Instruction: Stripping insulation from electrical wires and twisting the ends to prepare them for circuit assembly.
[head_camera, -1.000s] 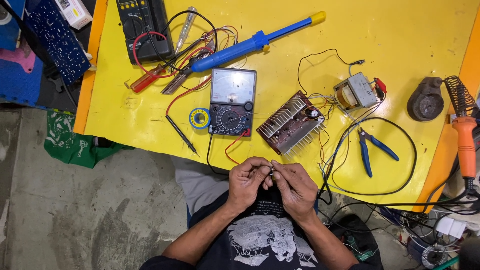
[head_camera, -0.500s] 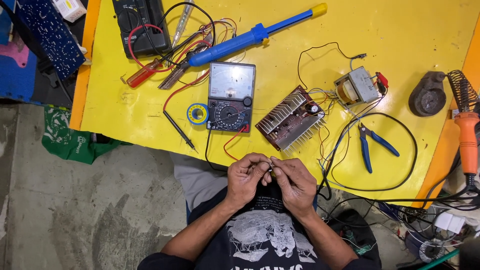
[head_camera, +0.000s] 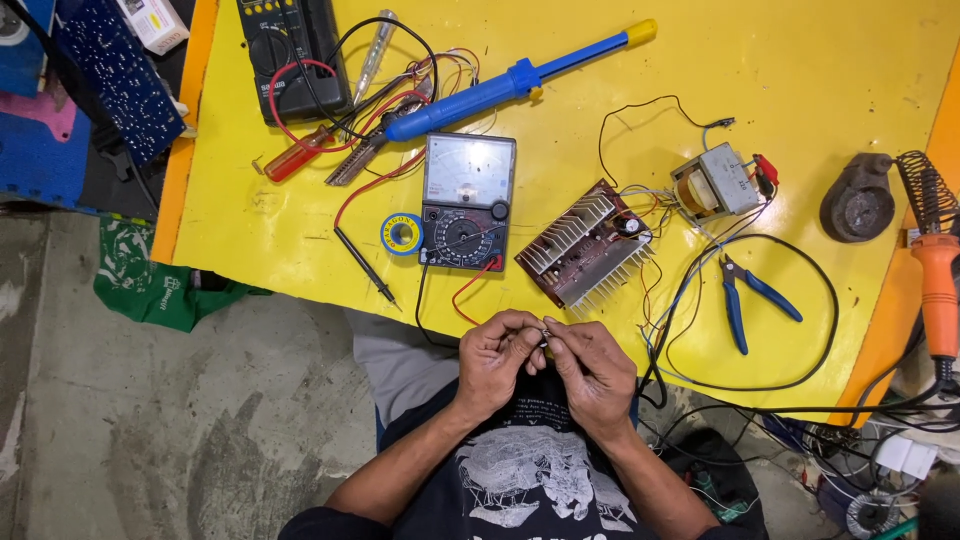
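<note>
We see both hands pinched together on 1 tiny metallic part (head_camera: 545, 337), held in the air over the lap, just off the near edge of the yellow table (head_camera: 860, 60). Left hand (head_camera: 497, 362) has fingertips closed on it from the left, right hand (head_camera: 592, 372) closes on it from the right; fingertips of the 2 hands touch around it.

Risks as we judge them: the part is small and held only by fingertips, so a slip would drop it onto the lap or the concrete floor (head_camera: 120, 420), where it would be hard to find. Twisting too hard could bend or snap it. The black cable (head_camera: 800, 385) loops close to the right forearm, so an elbow move could snag it and drag the blue pliers (head_camera: 745, 300) or the heatsink circuit board (head_camera: 585, 250). The orange soldering iron (head_camera: 938, 290) sits at the table's right edge near trailing wires; if hot, a tug there is a burn hazard.

Hard to make out: the part itself, mostly covered by fingers, possibly a wire end or small component, we cannot tell. The analog multimeter (head_camera: 465, 205) has its red lead running toward the hands, but the end is hidden. The transformer (head_camera: 715, 180) wiring is a tangle. The iron's stand is cut off at the right.
</note>
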